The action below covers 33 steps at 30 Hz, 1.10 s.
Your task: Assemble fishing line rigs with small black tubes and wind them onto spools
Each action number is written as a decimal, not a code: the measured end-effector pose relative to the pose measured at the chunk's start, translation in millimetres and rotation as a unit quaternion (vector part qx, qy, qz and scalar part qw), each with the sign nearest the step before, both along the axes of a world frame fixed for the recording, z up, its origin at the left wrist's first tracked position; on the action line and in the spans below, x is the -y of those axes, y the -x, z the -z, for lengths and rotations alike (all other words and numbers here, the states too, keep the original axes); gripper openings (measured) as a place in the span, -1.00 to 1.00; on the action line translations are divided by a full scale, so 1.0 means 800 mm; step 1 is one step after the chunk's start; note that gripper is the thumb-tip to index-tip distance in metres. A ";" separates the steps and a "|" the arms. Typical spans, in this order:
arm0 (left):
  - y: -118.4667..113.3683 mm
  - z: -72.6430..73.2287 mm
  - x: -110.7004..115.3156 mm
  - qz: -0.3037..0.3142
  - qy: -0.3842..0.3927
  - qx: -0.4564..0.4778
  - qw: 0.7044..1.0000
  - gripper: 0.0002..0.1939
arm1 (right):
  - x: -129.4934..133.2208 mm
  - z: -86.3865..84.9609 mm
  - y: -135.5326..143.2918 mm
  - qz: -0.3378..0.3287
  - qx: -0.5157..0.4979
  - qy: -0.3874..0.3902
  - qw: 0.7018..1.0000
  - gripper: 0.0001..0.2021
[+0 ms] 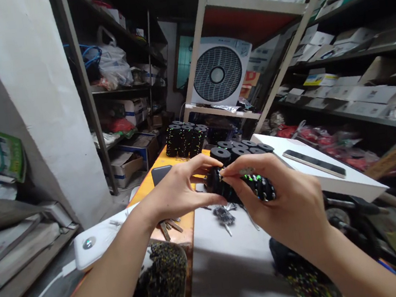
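My left hand (pixel 173 194) is curled around a small black round piece (pixel 214 181), thumb below and fingers above. My right hand (pixel 276 196) pinches at that piece's near side with thumb and forefinger. Whatever lies between those fingertips is too small to make out. Just behind stand black spool-like cylinders (pixel 242 149) with holes in their tops, some with green and white specks on their sides. Below my hands, a small heap of dark bits with silvery legs (pixel 224 215) lies on the light grey work surface (pixel 223 273).
A tray (pixel 185 263) of tiny black parts sits at lower left. More black cylinders (pixel 184 140) stand at the orange table's far end. A phone (pixel 314 164) rests on a white box (pixel 363 186) at right. Beyond are a box fan (pixel 218 72) and loaded shelves.
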<state>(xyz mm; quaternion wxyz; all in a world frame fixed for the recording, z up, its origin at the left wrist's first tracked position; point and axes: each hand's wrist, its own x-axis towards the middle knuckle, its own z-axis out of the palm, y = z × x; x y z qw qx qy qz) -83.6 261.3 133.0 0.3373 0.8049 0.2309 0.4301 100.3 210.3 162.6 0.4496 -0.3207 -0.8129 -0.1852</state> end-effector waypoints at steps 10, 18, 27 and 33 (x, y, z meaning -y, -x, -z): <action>0.008 0.007 -0.008 0.070 0.012 0.009 0.997 -0.39 | -0.001 -0.001 -0.007 -0.026 0.085 -0.002 0.996 -0.77; 0.008 0.009 -0.008 0.056 0.014 0.001 0.998 -0.41 | -0.003 -0.001 -0.008 -0.040 0.108 -0.001 0.993 -0.73; 0.008 0.010 -0.007 0.070 0.014 0.020 0.997 -0.44 | -0.001 -0.003 -0.005 -0.024 0.243 -0.114 0.963 -0.75; 0.007 0.014 -0.010 0.065 -0.002 0.020 0.998 -0.49 | 0.005 -0.004 -0.006 -0.017 0.330 -0.183 0.926 -0.79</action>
